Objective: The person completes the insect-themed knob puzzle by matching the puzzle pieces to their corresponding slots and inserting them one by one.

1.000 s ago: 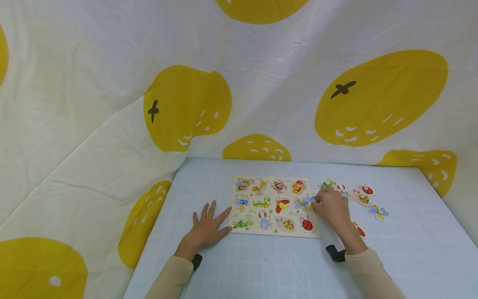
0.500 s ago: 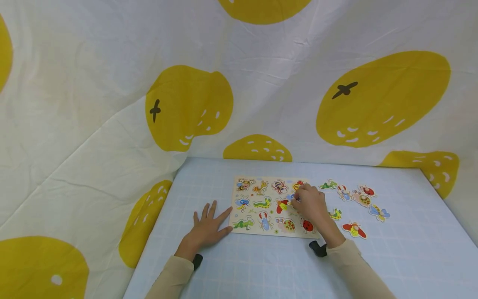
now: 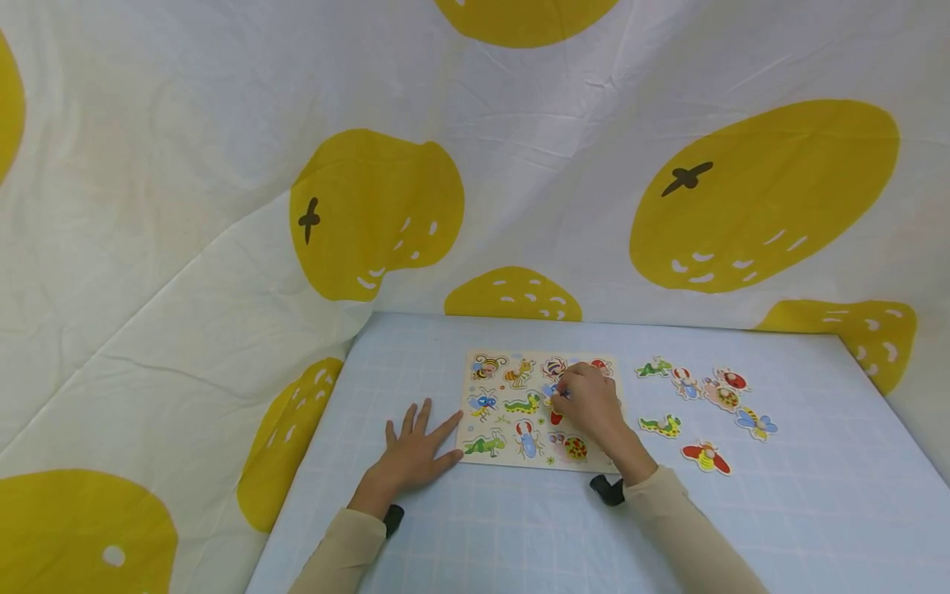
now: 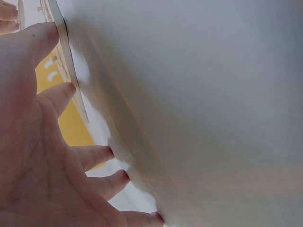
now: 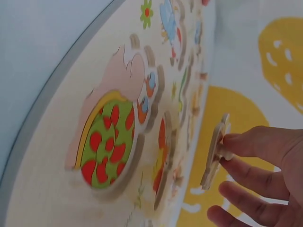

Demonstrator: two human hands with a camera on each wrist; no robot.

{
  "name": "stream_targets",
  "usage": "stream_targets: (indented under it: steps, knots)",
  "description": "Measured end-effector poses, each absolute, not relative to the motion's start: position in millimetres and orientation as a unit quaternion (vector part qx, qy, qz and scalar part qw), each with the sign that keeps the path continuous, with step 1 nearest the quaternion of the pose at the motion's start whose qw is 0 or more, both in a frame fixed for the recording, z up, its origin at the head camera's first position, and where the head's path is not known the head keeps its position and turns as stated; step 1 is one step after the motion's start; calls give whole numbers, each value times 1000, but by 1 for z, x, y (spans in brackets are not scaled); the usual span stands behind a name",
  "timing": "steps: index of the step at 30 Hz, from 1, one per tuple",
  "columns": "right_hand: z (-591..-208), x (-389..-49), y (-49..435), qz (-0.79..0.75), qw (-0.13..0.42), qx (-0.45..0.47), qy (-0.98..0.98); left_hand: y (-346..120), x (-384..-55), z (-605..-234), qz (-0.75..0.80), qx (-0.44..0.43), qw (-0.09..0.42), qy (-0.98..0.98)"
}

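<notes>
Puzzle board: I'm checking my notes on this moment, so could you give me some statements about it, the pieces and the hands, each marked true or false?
1. The right hand pinches a wooden piece by its knob. True.
2. The loose caterpillar piece lies on the table, to the right of the board. True.
3. The left hand is curled round the caterpillar piece. False: its fingers are spread beside the board's left edge.
4. The board stands upright on the table. False: it lies flat.
5. The loose red-winged piece lies nearer the person than the loose grasshopper piece. True.
</notes>
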State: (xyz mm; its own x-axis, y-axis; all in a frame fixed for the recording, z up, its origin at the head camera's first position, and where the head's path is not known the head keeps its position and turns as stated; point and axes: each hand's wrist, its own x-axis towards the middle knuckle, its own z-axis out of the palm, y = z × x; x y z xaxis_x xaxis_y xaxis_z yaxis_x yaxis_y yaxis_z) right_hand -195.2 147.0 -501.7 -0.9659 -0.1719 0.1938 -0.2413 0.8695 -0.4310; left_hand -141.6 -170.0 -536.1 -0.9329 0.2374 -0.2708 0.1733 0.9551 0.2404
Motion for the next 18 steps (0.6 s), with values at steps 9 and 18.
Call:
stream_targets:
  steps: [9,18]
  knots:
    - [-504,-200,125,236,69,140,-959,-170,-141,-535,105,105,150,978]
    - [-506,-206,104,227,65,164,-958,-170,-141,-536,101,107,154,977]
